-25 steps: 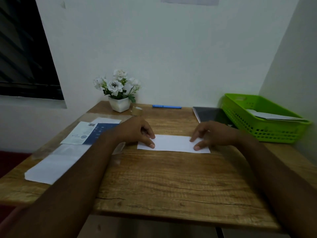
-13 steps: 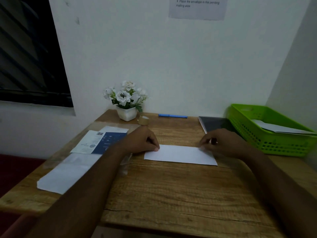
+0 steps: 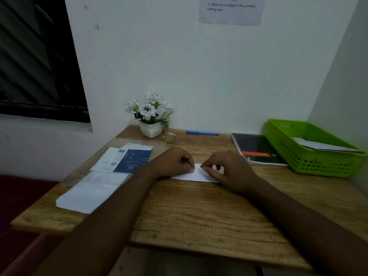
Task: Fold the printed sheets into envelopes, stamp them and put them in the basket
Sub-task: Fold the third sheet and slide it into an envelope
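Centrally on the desk [image 3: 199, 216], the folded white sheet [image 3: 196, 175] lies beneath both hands; the left hand [image 3: 173, 162] and the right hand [image 3: 231, 170] pinch it with curled fingers, fingertips nearly meeting.

Dim, cool indoor light, soft shadows, wide-angle bending at edges, slight blur

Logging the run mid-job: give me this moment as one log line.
stage: folding | left hand: fingers curled, tips on folded sheet | right hand: same | green basket: papers inside | stamping: not yet
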The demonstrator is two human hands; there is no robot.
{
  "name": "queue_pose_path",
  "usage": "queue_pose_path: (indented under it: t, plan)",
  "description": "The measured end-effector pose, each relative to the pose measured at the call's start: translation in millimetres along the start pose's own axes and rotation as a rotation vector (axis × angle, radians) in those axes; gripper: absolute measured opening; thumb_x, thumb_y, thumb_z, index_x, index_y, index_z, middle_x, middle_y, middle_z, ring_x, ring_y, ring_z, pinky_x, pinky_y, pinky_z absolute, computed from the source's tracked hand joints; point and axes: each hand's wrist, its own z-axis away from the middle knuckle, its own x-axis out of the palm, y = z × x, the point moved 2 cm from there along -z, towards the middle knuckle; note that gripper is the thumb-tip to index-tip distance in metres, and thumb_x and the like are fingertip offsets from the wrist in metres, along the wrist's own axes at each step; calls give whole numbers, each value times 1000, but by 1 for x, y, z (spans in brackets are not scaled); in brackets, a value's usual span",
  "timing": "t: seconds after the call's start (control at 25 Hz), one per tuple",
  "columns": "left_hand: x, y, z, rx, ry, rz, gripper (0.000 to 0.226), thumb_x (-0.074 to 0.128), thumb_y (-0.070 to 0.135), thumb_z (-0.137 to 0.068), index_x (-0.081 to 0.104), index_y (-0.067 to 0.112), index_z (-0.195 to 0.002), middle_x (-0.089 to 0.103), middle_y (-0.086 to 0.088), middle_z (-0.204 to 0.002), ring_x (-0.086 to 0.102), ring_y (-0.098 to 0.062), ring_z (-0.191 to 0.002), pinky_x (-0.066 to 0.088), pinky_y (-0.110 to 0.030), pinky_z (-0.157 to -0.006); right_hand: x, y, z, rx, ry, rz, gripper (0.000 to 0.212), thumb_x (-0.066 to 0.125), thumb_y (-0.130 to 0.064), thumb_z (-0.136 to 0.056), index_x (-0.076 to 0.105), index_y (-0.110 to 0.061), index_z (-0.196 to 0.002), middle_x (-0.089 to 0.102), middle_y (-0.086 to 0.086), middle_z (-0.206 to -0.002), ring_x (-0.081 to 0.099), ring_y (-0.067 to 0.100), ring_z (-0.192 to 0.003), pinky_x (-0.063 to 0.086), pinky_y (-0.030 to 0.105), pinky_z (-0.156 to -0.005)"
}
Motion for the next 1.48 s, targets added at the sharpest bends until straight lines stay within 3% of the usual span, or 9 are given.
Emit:
queue_pose_path:
  t: [0.12, 0.28, 0.48, 0.68, 0.8, 0.96, 1.08, 1.32, 1.48]
  plan:
    - [-1, 6, 8, -15, 6, -32, 10, 68, 12, -82, 72, 17, -89, 62, 10, -77, 52, 3, -66, 39, -11, -59, 7, -20, 2, -55, 34, -8, 28, 48, -47, -92, 70, -34, -101, 68, -18, -91, 58, 1, -77, 42, 28, -78]
    - [-11, 0, 42, -60, -3, -15, 16, 63, 14, -86, 66, 27, -94, 61, 14, -95, 55, 0, -88, 45, -17, -74, 13, -53, 2, -126, -10, -60, 23, 53, -48, -90, 70, -36, -99, 67, -17, -90, 56, -1, -79, 35, 24, -78]
    - [-62, -26, 117, -41, 195, -20, 18, 74, 25, -78, 70, 24, -96, 67, 11, -100, 59, -4, -97, 46, -22, -85, 23, -112, -6, -265, -86, -87, 20, 59, -47, -89, 66, -37, -105, 64, -19, -102, 53, -5, -88, 36, 25, -81]
    - [-107, -62, 181, -311, 134, -75, 40, 83, 39, -58, 71, 33, -95, 59, 24, -111, 51, 5, -106, 38, -12, -83, 38, -164, -20, -323, -110, -69, 25, 56, -44, -91, 64, -35, -113, 63, -16, -113, 49, -3, -98, 33, 26, -87]
    - [-113, -80, 198, -377, 154, -109, 33, 83, 36, -62, 72, 33, -93, 60, 18, -109, 52, 2, -102, 39, -10, -80, 51, -194, -24, -319, -105, -110, 34, 53, -51, -91, 60, -34, -120, 61, -13, -122, 53, 3, -108, 37, 29, -94]
    - [-111, -84, 199, -271, 210, -279, 20, 76, 36, -75, 73, 28, -93, 68, 9, -99, 60, -6, -90, 52, -30, -81, 77, -226, -29, -245, -101, -124, 52, 52, -54, -89, 51, -27, -133, 52, -6, -138, 50, 12, -119, 41, 33, -100]
    - [-114, -76, 195, -144, 292, -432, 17, 70, 32, -82, 74, 21, -93, 71, 5, -90, 61, -5, -76, 52, -27, -73, 87, -233, -36, -164, -100, -90, 58, 48, -54, -92, 45, -23, -140, 48, -1, -143, 49, 17, -123, 42, 35, -100]
    - [-129, -69, 187, -89, 415, -444, 16, 70, 28, -82, 74, 17, -93, 71, 3, -86, 61, -9, -72, 42, -15, -62, 91, -236, -49, -198, -33, 42, 26, 43, -29, -99, 64, -15, -103, 66, 4, -94, 61, 19, -83, 45, 31, -65]
    - [-130, -67, 185, -86, 424, -454, 18, 69, 28, -82, 74, 16, -94, 71, 1, -87, 59, -9, -71, 37, -12, -61, 79, -238, -38, -307, -2, 110, 25, 43, -25, -99, 65, -15, -106, 69, 4, -94, 63, 19, -80, 47, 30, -64]
